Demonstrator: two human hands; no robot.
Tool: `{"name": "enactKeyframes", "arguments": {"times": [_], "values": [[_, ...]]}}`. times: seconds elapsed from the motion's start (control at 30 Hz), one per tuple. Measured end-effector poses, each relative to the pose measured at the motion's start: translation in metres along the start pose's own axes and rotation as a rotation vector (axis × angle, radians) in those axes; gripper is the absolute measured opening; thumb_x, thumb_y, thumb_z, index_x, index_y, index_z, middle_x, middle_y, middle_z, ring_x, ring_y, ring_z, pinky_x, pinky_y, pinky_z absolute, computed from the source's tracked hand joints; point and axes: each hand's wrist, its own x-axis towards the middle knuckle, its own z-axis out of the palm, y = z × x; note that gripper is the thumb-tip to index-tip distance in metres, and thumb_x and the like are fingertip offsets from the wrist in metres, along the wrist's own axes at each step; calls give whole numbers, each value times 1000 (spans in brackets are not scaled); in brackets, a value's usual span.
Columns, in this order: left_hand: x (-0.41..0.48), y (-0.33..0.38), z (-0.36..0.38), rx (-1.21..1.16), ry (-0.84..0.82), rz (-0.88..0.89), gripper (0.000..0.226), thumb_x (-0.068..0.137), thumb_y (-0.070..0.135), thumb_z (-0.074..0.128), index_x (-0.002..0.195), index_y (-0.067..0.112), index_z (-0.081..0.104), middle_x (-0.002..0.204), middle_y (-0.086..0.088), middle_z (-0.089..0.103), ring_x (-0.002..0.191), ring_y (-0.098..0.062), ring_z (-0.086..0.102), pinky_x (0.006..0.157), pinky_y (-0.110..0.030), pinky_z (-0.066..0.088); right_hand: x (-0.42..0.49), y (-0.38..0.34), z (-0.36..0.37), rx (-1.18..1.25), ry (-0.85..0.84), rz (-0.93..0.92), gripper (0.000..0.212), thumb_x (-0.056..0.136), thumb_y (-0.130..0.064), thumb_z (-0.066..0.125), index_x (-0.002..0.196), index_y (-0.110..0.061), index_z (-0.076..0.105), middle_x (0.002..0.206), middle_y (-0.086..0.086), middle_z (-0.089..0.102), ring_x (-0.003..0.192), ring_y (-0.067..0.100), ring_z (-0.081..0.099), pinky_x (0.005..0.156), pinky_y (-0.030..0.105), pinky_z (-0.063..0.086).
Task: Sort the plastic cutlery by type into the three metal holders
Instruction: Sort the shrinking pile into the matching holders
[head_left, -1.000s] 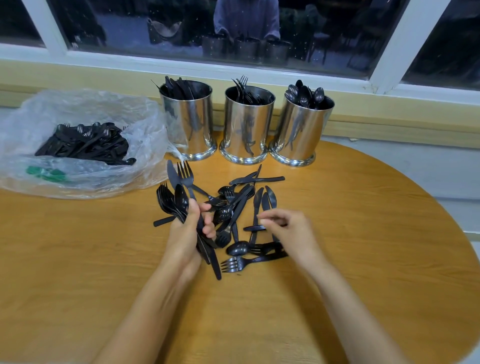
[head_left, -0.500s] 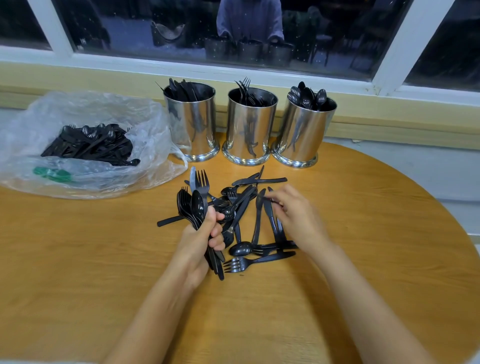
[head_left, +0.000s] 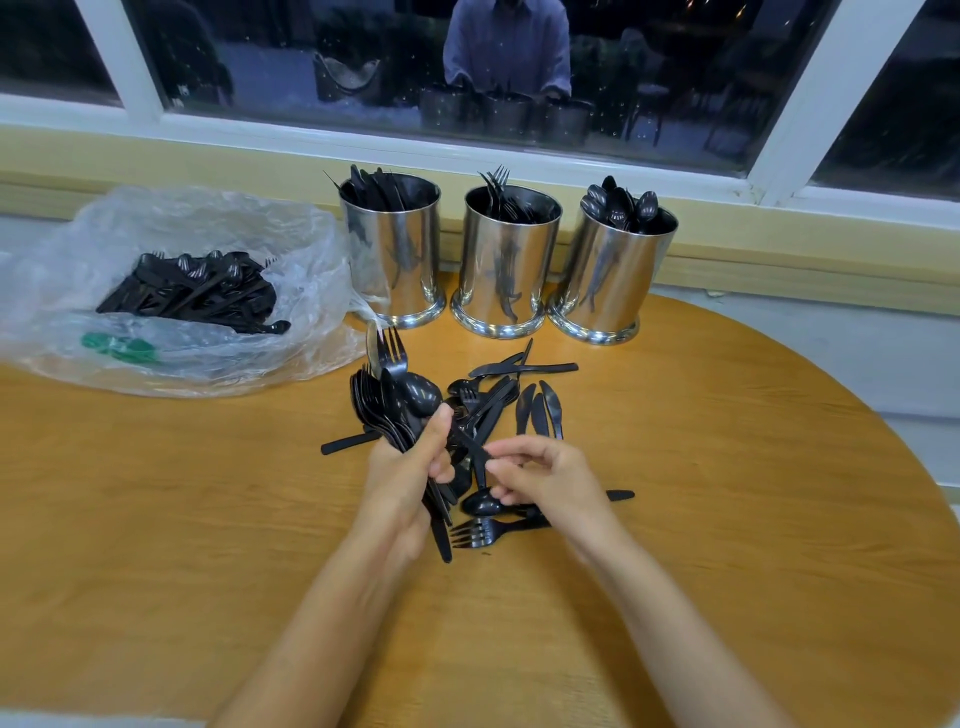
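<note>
Three shiny metal holders stand in a row at the back: the left holder (head_left: 390, 260) has knives in it, the middle holder (head_left: 511, 270) forks, the right holder (head_left: 615, 280) spoons. A loose pile of black plastic cutlery (head_left: 498, 400) lies on the round wooden table (head_left: 727, 519). My left hand (head_left: 405, 483) grips a fanned bundle of forks, spoons and a knife (head_left: 387, 400), heads up. Close beside it, my right hand (head_left: 548, 478) pinches the handle end of a black spoon (head_left: 422, 395) whose bowl leans against the bundle.
A crumpled clear plastic bag (head_left: 218, 234) at the left holds more black cutlery (head_left: 192, 291). Three knives (head_left: 540, 415) lie side by side right of the pile; a fork (head_left: 488, 532) and a spoon (head_left: 480, 504) lie nearest me. A window sill runs behind the holders.
My right hand left the knives at the pile's right side and came in toward my left hand with a spoon. The bundle in my left hand stayed raised.
</note>
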Motion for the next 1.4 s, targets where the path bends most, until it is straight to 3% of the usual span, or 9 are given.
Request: {"name": "enactKeyframes", "arguments": {"times": [0.13,0.27,0.37,0.43,0.67,0.83,1.03,1.17,1.4], "values": [[-3,-1,0,-7,7,-21,64,72,46,71,117,2,60,52,9,35,49,-7,30,61,-21,38,-4,4,12,-99,246,-193,13,83,-10,74,86,-22,72,76,-5,68,71,7,62,66,17,51],[-3,-2,4,30,7,-61,76,61,58,70,112,3,57,62,6,46,62,-8,45,102,-38,47,-12,10,29,-423,220,-592,11,84,-6,72,90,-14,71,82,-10,59,75,0,57,66,9,42],[1,-3,1,-34,28,-82,52,79,46,71,108,4,60,70,4,50,66,-11,49,68,-29,49,-13,19,33,-645,68,-721,16,89,-14,68,105,-13,70,93,-9,59,86,1,56,71,13,45],[3,-2,-2,-39,15,-69,26,92,30,64,103,7,63,64,4,48,64,-12,44,65,-26,43,-11,16,28,-639,-5,-746,17,91,-18,66,106,-15,72,97,-9,62,92,4,58,78,18,48],[-9,4,-6,140,-319,-155,19,100,25,53,97,11,65,60,4,37,57,-10,39,63,-25,35,18,-27,0,-124,217,-372,14,92,-22,64,105,-24,68,89,-11,63,80,2,57,72,23,48],[-17,4,-4,221,-521,-207,18,102,22,50,96,9,61,62,2,32,57,-11,35,61,-25,33,35,-55,-6,-60,-56,-121,28,91,-37,64,116,-24,66,99,-5,68,76,-2,57,59,16,40],[-22,6,-5,255,-563,-242,19,101,24,53,98,8,64,62,1,31,60,-13,41,63,-27,43,44,-68,-13,-147,-193,-67,17,87,-26,70,97,-12,73,83,-5,72,68,-1,61,67,20,46],[-23,7,-7,277,-571,-261,20,100,25,53,103,8,64,63,3,31,55,-10,32,53,-22,37,43,-71,-18,-208,-222,-115,7,86,-23,71,88,-17,74,76,-12,70,70,-5,62,67,13,44],[-21,14,-8,366,-580,-274,17,101,23,54,104,9,63,62,4,35,51,-7,29,49,-20,31,42,-78,-30,-361,-226,-296,11,81,-26,76,87,-17,76,86,-1,74,80,7,65,77,20,52]]}}
